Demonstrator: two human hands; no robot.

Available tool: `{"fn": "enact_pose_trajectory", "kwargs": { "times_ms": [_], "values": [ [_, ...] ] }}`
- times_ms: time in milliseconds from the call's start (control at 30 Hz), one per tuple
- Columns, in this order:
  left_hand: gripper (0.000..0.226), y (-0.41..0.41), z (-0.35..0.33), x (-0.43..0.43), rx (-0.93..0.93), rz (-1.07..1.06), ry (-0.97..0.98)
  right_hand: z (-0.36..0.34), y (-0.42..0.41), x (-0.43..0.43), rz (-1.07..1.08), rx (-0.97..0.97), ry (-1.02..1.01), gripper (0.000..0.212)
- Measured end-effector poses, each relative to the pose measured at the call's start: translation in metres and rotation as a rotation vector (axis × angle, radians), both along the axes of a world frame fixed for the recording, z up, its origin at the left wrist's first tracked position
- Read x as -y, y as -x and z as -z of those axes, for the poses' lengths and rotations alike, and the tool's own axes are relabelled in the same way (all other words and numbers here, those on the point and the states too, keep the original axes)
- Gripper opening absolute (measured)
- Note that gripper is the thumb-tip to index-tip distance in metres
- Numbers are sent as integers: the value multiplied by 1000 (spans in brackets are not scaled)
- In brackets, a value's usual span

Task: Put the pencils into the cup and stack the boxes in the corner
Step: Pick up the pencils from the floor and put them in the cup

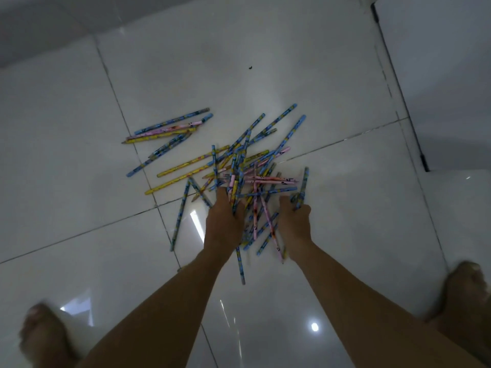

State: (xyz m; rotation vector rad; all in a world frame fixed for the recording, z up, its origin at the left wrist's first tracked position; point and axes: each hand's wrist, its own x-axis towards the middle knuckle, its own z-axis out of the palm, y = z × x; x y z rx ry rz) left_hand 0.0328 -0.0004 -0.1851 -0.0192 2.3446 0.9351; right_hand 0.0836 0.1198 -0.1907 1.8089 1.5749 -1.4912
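Several blue, yellow and pink pencils [247, 166] lie in a loose pile on the white tiled floor [79, 181]. A smaller group of pencils [170, 127] lies apart to the upper left. My left hand [224, 221] reaches into the near side of the pile, fingers curled around several pencils. My right hand [295, 221] is closed on a few blue pencils at the pile's right side. More pencils lie between my two hands. No cup or boxes are in view.
My bare feet stand on the floor at the bottom left [45, 335] and bottom right [465, 290]. A wall base with a dark strip [398, 86] runs along the right. A small dark speck [250, 67] lies beyond the pile.
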Motion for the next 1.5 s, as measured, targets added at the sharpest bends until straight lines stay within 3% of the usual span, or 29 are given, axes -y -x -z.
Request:
{"fn": "enact_pose_trajectory", "kwargs": {
  "times_ms": [100,167,233,367,567,767,1000,1233,1367,1500],
  "values": [
    [15,3,1,7,-22,-58,27,6,26,12,67,97,99,95],
    [21,5,4,12,-45,-108,80,16,36,21,43,127,82,116],
    [26,7,9,18,-41,-142,121,21,44,28,43,192,43,127],
    [24,10,18,26,22,-142,138,24,63,37,28,303,21,129],
    [26,17,26,29,80,-96,70,35,84,38,96,310,4,113],
    [47,21,21,26,82,-36,36,32,76,37,163,278,-60,89],
    [28,15,24,34,201,16,-29,32,64,31,141,159,-74,73],
    [31,10,21,39,203,18,-38,27,50,27,139,64,-65,61],
    [10,8,11,41,160,-80,-33,24,42,27,126,-52,-60,33],
    [22,4,-5,44,105,-95,-55,9,35,23,29,-157,-7,16]
  ]
}}
